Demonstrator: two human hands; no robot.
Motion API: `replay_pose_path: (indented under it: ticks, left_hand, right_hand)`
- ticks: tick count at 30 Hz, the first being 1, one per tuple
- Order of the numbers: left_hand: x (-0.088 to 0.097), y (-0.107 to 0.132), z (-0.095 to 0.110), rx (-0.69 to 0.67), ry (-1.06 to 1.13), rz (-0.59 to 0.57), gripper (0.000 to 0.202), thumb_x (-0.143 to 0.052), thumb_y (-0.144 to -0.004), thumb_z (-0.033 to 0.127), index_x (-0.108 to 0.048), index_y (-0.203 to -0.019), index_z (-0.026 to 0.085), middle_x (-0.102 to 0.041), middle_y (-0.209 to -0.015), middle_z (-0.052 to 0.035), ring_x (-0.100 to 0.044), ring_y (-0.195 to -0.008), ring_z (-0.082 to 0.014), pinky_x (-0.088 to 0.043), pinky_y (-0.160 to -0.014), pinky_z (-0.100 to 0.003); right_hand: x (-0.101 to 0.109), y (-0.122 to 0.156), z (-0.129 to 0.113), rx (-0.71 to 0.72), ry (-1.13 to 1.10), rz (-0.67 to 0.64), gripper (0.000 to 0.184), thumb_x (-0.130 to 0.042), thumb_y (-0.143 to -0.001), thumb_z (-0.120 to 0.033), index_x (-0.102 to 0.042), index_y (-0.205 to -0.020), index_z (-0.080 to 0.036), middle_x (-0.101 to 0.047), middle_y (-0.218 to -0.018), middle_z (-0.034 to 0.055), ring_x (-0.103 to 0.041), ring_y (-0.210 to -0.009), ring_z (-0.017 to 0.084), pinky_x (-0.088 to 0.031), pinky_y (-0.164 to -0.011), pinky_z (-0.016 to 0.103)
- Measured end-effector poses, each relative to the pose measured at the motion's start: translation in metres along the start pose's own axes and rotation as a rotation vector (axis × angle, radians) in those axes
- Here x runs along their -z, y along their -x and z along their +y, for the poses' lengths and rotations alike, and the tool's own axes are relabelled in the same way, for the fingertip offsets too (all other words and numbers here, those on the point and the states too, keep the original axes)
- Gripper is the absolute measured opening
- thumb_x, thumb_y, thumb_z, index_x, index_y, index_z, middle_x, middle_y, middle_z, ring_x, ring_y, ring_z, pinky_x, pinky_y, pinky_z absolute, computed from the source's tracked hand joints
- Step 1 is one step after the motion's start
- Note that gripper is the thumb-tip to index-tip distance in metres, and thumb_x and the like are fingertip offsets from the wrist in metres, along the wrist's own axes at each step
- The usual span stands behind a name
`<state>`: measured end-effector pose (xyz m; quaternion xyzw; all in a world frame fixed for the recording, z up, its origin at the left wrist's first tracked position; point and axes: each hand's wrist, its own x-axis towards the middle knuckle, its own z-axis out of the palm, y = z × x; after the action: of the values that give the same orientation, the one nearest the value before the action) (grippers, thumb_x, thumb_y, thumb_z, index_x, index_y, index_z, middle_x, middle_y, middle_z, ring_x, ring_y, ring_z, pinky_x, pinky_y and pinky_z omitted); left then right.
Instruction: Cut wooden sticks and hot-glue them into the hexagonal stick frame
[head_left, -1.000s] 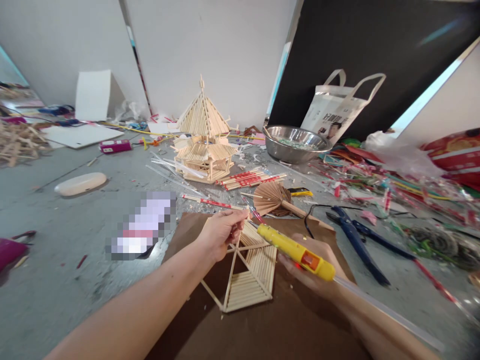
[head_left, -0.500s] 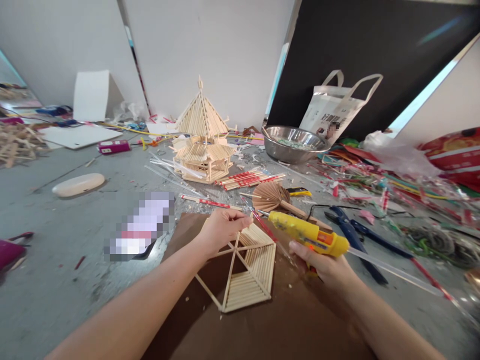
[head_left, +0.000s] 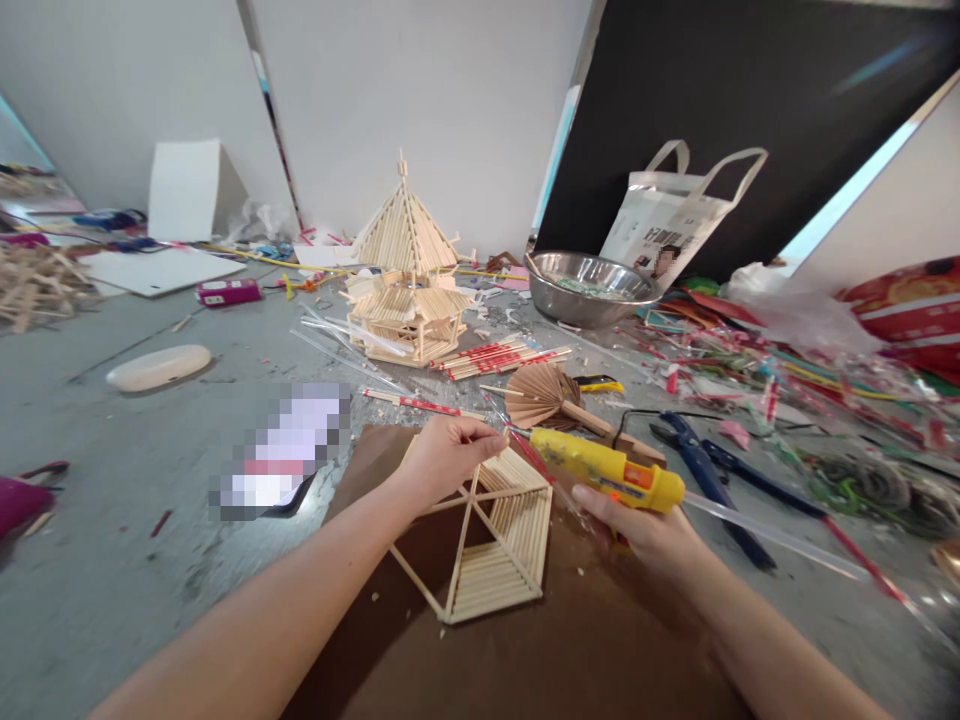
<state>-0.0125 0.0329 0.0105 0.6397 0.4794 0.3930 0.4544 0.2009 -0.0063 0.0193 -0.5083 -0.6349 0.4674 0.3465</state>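
My left hand (head_left: 448,458) is closed in a pinch on a thin wooden stick at the top edge of a flat hexagonal stick panel (head_left: 491,540), which lies on a brown board (head_left: 570,640). My right hand (head_left: 637,525) grips a yellow glue gun (head_left: 611,473). Its nozzle points left toward my left fingertips, a short gap away. A clear glue stick (head_left: 772,535) trails from the gun's back to the right.
Behind the board stand a stick pagoda model (head_left: 406,270), red-wrapped chopsticks (head_left: 499,357) and a folded wooden fan (head_left: 544,395). Blue pliers (head_left: 712,480) lie to the right, a steel bowl (head_left: 589,285) and white bag (head_left: 675,215) farther back. Wrappers litter the right side.
The glue gun pulled back to the right off the panel, then its nozzle came left again toward my left fingertips. My left hand has stayed pinched on the panel's top edge.
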Motion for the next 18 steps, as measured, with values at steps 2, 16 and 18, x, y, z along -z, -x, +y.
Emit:
replay_pose_path:
  ticks: [2, 16, 18]
  left_hand:
    - [0.0002, 0.0002, 0.0007, 0.001, 0.002, 0.005, 0.021, -0.057, -0.066, 0.036, -0.067, -0.065, 0.018, -0.058, -0.059, 0.0009, -0.045, -0.055, -0.0101, -0.032, -0.052, -0.019]
    - [0.0006, 0.0006, 0.0035, 0.001, -0.043, 0.000, 0.020, -0.056, -0.067, 0.035, -0.067, -0.067, 0.018, -0.059, -0.061, 0.0005, -0.048, -0.057, -0.0103, -0.034, -0.054, -0.019]
    - [0.0008, 0.0006, 0.0023, -0.006, -0.046, 0.000, 0.021, -0.056, -0.068, 0.035, -0.067, -0.068, 0.018, -0.060, -0.062, 0.0003, -0.048, -0.058, -0.0106, -0.035, -0.056, -0.020]
  right_hand:
    - [0.0004, 0.0000, -0.0003, -0.002, 0.015, 0.009, 0.026, -0.055, -0.069, -0.043, -0.057, -0.072, -0.017, -0.046, -0.048, -0.0018, -0.038, -0.039, 0.007, -0.030, -0.034, 0.020]
    - [0.0010, 0.0009, -0.0009, 0.000, 0.005, 0.014, 0.023, -0.056, -0.069, -0.040, -0.057, -0.071, -0.018, -0.042, -0.044, -0.0031, -0.037, -0.037, 0.007, -0.026, -0.033, 0.020]
    - [0.0011, 0.0010, -0.0009, -0.010, 0.008, 0.005, 0.023, -0.056, -0.069, -0.040, -0.057, -0.070, -0.018, -0.042, -0.043, -0.0031, -0.037, -0.037, 0.008, -0.027, -0.033, 0.021]
